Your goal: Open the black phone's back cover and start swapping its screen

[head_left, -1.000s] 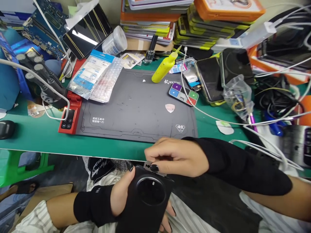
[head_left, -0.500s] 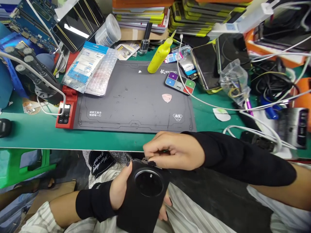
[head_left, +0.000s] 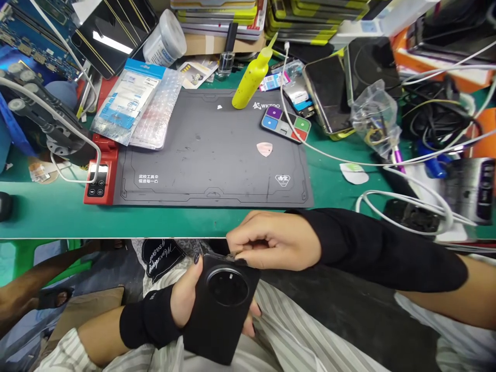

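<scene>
By the green table's (head_left: 186,223) edge, left hand (head_left: 185,295) clasps a flat black phone (head_left: 217,328), right hand (head_left: 281,242) pinches something mostly hidden (head_left: 231,256), and a clear plastic bag (head_left: 372,109) holds something yellowish (head_left: 377,135).

A green-topped desk (head_left: 186,222) with a pale front edge spans the view. Below it are a dark floor (head_left: 110,271) and, at left, a green plastic stool (head_left: 10,262). White light glints off a glossy panel (head_left: 127,28).
</scene>
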### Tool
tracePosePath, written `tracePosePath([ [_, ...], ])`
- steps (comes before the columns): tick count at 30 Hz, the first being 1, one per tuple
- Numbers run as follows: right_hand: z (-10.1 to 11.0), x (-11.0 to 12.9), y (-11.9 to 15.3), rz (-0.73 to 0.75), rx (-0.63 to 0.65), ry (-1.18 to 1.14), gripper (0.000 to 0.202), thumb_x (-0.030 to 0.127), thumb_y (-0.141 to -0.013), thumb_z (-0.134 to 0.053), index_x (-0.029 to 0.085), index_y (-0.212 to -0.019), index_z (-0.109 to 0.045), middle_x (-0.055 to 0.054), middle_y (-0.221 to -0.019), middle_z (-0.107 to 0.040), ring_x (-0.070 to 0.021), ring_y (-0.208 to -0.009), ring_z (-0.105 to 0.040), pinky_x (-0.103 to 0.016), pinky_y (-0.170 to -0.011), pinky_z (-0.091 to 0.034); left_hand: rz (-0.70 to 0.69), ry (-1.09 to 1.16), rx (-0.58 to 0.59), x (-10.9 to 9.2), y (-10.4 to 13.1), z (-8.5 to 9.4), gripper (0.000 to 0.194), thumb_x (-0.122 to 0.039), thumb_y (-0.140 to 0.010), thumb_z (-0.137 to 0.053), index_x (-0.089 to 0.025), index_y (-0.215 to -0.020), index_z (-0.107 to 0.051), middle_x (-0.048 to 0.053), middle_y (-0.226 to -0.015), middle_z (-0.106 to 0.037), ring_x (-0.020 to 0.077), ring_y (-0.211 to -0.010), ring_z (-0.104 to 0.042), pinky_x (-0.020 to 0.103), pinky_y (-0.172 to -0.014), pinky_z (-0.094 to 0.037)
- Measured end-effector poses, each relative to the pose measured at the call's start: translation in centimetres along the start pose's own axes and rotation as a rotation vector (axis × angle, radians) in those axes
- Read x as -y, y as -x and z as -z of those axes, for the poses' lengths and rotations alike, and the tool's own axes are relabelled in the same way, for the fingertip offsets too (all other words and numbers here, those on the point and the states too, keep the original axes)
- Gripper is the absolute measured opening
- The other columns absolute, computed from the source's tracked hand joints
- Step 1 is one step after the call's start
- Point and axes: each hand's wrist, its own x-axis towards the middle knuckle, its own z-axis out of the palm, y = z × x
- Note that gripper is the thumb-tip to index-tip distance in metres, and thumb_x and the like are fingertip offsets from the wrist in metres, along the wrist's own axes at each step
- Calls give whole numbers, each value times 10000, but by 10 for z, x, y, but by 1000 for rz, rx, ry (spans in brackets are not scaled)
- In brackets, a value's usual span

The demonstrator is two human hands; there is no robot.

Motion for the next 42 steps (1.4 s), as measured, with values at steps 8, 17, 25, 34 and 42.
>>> tracePosePath([
  [8,1,-4,0,17,10,16,259,212,-877,-472,115,-659,-371,33,-560,-307,-32,-521,-230,-141,-490,-241,16,-86,5,-2,-3,2,971,-872,-444,-404,-4,-858,-539,84,-812,-575,125,-673,-601,199,-687,-490],
  [17,-3,-4,-2,-27,-38,-16,264,216,-880,-463,115,-652,-375,33,-551,-317,-27,-505,-249,-145,-491,-246,53,-172,-18,-5,-5,0,1007,-897,-436,-318,-6,-856,-527,93,-771,-556,120,-661,-585,193,-664,-478],
  [25,-3,-8,-2,-38,-15,-54,266,214,-881,-465,110,-649,-386,35,-536,-328,-20,-488,-261,-139,-478,-254,32,-122,30,-3,-5,1,994,-885,-445,-324,1,-844,-534,100,-775,-557,129,-642,-591,194,-636,-481],
  [34,-5,-25,1,-130,63,-336,338,320,-913,-468,109,-667,-372,33,-574,-327,-20,-501,-279,-150,-455,-252,22,-101,0,-1,-6,0,958,-867,-507,-288,-14,-874,-524,96,-831,-560,127,-691,-602,197,-683,-497],
  [42,-11,-25,3,-311,44,-607,323,337,-885,-525,86,-712,-417,35,-583,-358,-17,-491,-301,-166,-471,-248,-4,-135,-40,0,-7,-1,957,-859,-506,-298,-13,-893,-523,97,-837,-560,125,-687,-597,201,-688,-490],
])
